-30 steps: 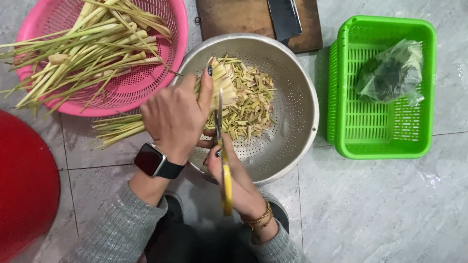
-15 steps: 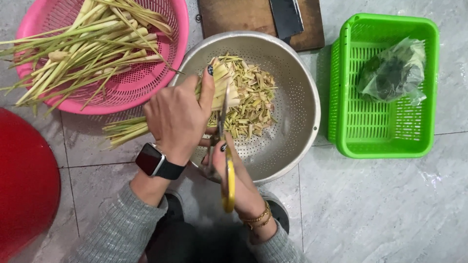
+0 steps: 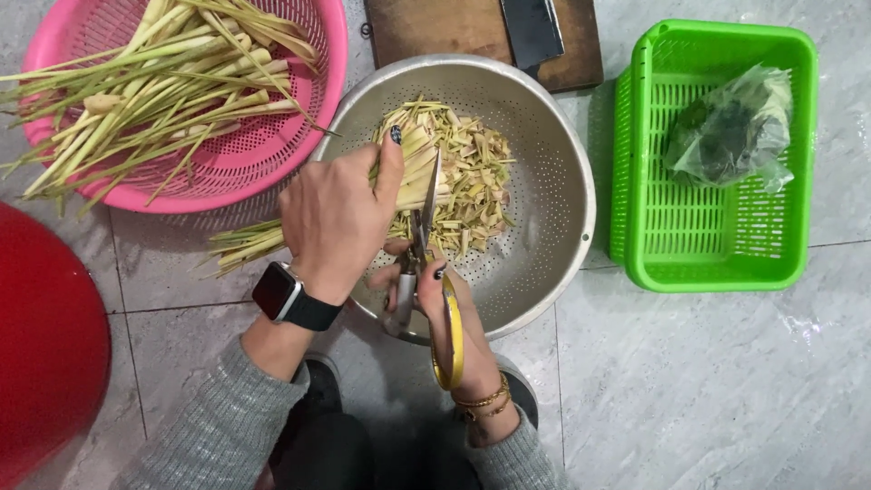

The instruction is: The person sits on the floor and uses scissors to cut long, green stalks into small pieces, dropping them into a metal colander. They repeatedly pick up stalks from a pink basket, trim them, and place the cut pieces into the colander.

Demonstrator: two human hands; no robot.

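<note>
— So, far left?
— Big red rounded plastic tub [image 3: 45, 354] at the edge of the grey tiled floor [image 3: 708, 381]. Next along, a round pink plastic basket [image 3: 272, 163] heaped with long pale green stalks [image 3: 154, 91].

— And the left hand?
— Left hand [image 3: 336, 218], dark smartwatch [image 3: 292, 298] on the wrist, clenched around a bundle of pale green stalks [image 3: 249, 240]; cut ends of the bundle poking over the round perforated metal colander [image 3: 553, 181].

— Then the right hand?
— Right hand [image 3: 445, 299] just beside it, gold bangles on the wrist, fingers through the loops of yellow-handled steel scissors [image 3: 426, 263]. Blades parted, pointing up into the colander, touching the bundle's tips.

— Inside the colander?
— Heap of short chopped stalk pieces [image 3: 467, 186], beyond the blades.

— Above?
— Brown wooden cutting board [image 3: 454, 36] with a broad dark cleaver blade [image 3: 533, 32] lying on it, touching the colander's far rim.

— Far right?
— Bright green rectangular plastic basket [image 3: 708, 181], a clear plastic bag of dark leaves [image 3: 730, 132] inside.
</note>
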